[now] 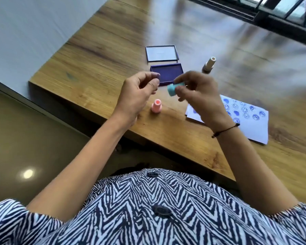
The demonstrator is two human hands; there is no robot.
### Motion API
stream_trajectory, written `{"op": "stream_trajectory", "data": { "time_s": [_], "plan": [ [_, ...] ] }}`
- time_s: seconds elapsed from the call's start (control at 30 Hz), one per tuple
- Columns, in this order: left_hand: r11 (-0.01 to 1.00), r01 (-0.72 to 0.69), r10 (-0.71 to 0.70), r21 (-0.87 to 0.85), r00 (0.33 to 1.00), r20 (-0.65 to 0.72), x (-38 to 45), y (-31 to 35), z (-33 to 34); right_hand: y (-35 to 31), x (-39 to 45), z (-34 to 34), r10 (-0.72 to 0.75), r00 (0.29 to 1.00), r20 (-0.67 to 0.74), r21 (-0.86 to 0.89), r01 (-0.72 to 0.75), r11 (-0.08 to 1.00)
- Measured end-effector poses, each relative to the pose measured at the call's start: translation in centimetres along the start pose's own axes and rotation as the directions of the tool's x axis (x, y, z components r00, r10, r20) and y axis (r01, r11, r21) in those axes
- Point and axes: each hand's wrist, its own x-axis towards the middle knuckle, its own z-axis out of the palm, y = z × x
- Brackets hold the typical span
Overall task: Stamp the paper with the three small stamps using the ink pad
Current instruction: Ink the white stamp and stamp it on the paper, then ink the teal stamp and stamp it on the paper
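Right hand pinches the blue stamp, lifted clear of the wooden table. Left hand floats beside it at nine o'clock, fingers loosely curled, holding nothing. The open ink pad lies just beyond, its lid at twelve. Pink stamp stands at seven o'clock, cream stamp at one, stamped paper at four

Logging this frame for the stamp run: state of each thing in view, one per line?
ink pad: open, lid flat behind it
blue stamp: held in right hand, off the table
left hand: empty, fingers curled
pink stamp: upright on table
cream stamp: upright on table
paper: flat, many blue prints
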Motion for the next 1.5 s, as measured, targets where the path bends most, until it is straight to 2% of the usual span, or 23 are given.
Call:
{"op": "stream_trajectory", "data": {
  "time_s": [0.07, 0.13, 0.27, 0.47, 0.57, 0.6, 0.67, 0.73, 0.77, 0.83, 0.9, 0.97, 1.07, 1.23, 1.37, 1.5],
  "plan": [
    [1.000, -0.005, 0.006, -0.009, 0.997, 0.076, -0.3, 0.4, 0.2, -0.3, 0.2, -0.5, 0.078, 0.997, -0.001, 0.288, -0.075, 0.955],
    [1.000, -0.001, 0.001, -0.005, 0.992, 0.125, -0.4, 0.7, 0.5, -0.4, 0.3, -0.4, 0.109, 0.994, 0.027, 0.394, -0.111, 0.912],
    [1.000, 0.008, -0.010, 0.022, 0.994, 0.113, -0.3, 0.7, 0.7, -0.2, 0.3, 0.4, 0.127, 0.991, 0.037, 0.475, -0.130, 0.871],
    [0.999, 0.039, -0.037, -0.010, 0.994, 0.100, 0.3, 0.1, 0.0, 0.1, 0.5, 1.5, 0.104, 0.995, 0.010, 0.471, -0.096, 0.877],
    [0.990, 0.088, -0.081, -0.106, 0.995, 0.062, 1.1, -0.4, -0.6, 0.0, 1.2, 1.3, 0.066, 0.997, -0.028, 0.358, -0.051, 0.932],
    [0.986, 0.094, -0.090, -0.134, 0.995, 0.037, 1.5, -0.7, -0.8, -0.1, 1.7, 1.2, 0.040, 0.998, -0.050, 0.271, -0.025, 0.962],
    [0.982, 0.099, -0.103, -0.163, 0.995, -0.014, 2.2, -1.4, -1.0, -0.5, 3.6, 0.7, -0.079, 0.991, -0.106, -0.021, 0.077, 0.997],
    [0.983, 0.094, -0.104, -0.159, 0.993, -0.052, 2.9, -2.2, -0.9, -1.1, 6.0, 0.4, -0.232, 0.965, -0.121, -0.323, 0.183, 0.929],
    [0.984, 0.088, -0.099, -0.153, 0.993, -0.061, 3.2, -2.6, -0.8, -1.3, 7.2, 0.6, -0.274, 0.957, -0.096, -0.418, 0.211, 0.884],
    [0.986, 0.072, -0.084, -0.152, 0.994, -0.075, 3.5, -3.4, -0.4, -1.0, 8.9, 1.6, -0.289, 0.957, -0.006, -0.553, 0.238, 0.799],
    [0.987, 0.046, -0.062, -0.151, 0.993, -0.100, 3.6, -4.2, -0.2, 0.1, 9.2, 3.1, -0.240, 0.959, 0.148, -0.672, 0.276, 0.688],
    [0.991, 0.013, -0.029, -0.131, 0.993, -0.116, 3.6, -4.7, -0.3, 0.8, 9.0, 3.7, -0.202, 0.956, 0.215, -0.699, 0.295, 0.651],
    [0.992, -0.023, 0.008, -0.123, 0.993, -0.121, 3.5, -5.0, -0.4, 0.1, 10.1, 2.8, -0.170, 0.954, 0.248, -0.681, 0.297, 0.669],
    [0.987, -0.045, 0.020, -0.153, 0.987, -0.159, 3.5, -5.2, -0.5, -0.3, 9.2, 4.0, -0.261, 0.932, 0.253, -0.630, 0.363, 0.686],
    [0.988, -0.046, 0.023, -0.144, 0.988, -0.155, 3.3, -5.3, -0.4, -0.6, 9.6, 3.8, -0.186, 0.926, 0.328, -0.599, 0.356, 0.717],
    [0.988, -0.052, 0.031, -0.143, 0.989, -0.147, 3.4, -5.3, -0.5, -0.6, 10.0, 3.8, -0.261, 0.927, 0.270, -0.556, 0.372, 0.743]
  ]
}}
